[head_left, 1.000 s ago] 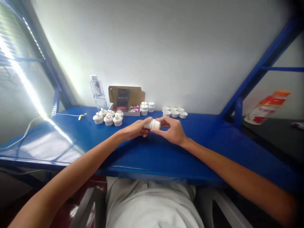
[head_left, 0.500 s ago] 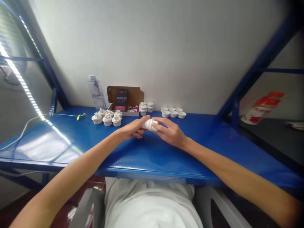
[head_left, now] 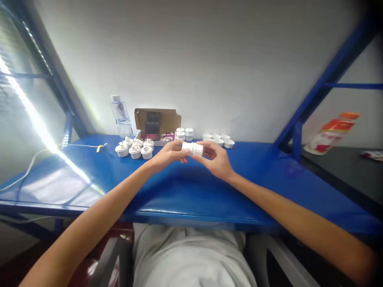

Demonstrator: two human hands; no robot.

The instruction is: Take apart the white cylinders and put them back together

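Note:
Held sideways between both hands, above the blue table, is a white round plastic fitting with a raised ring around its middle. My left hand grips its left end with the thumb and fingers. Around the right end, the fingers and thumb of my right hand are closed. Several white round fittings with small raised parts on top stand left of my hands. Behind my hands are stacked white round pieces, and to the right are several white cups.
An open cardboard box with a dark packet stands near the wall, beside a clear water bottle. A pale cable with a yellow tag runs along the left. Blue frame bars slope at both sides. An orange-capped bottle is at right.
The fitting has been turned from a tilt to nearly level and raised slightly. Fingers of both hands have shifted on it, and more of its surface now shows.

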